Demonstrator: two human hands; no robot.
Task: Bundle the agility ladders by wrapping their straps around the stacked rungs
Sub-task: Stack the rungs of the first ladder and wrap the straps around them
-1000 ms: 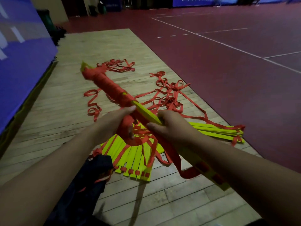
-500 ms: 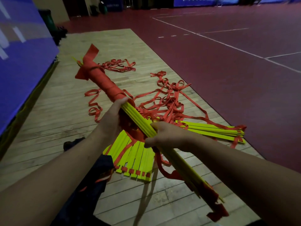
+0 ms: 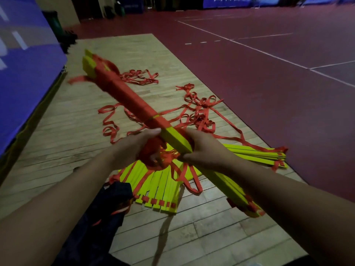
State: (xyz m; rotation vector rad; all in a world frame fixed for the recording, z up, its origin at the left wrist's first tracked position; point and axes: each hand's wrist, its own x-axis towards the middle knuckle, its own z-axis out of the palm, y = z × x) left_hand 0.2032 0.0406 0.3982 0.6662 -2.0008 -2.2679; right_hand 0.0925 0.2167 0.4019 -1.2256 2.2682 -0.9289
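Note:
I hold a stack of yellow rungs (image 3: 175, 140) slanted from far left to near right above the floor. Its far half is wound tight in red strap (image 3: 126, 95), with a loose strap end sticking out at the far tip. My right hand (image 3: 203, 150) grips the bare yellow middle of the stack. My left hand (image 3: 140, 144) is closed on a bunch of red strap (image 3: 153, 152) just under the stack. The near end of the stack (image 3: 247, 206) passes under my right forearm.
On the wooden floor (image 3: 57, 150) lie a fanned ladder of yellow rungs (image 3: 159, 187), another flat stack (image 3: 255, 153) at the right, and loose red straps (image 3: 199, 114). Dark cloth (image 3: 107, 214) is by my left arm. A blue padded wall (image 3: 23, 73) stands left; red court floor right.
The bundle has turned in my hands and its far end swung; my left hand has carried the strap around under the stack, and the red winding has grown toward the middle.

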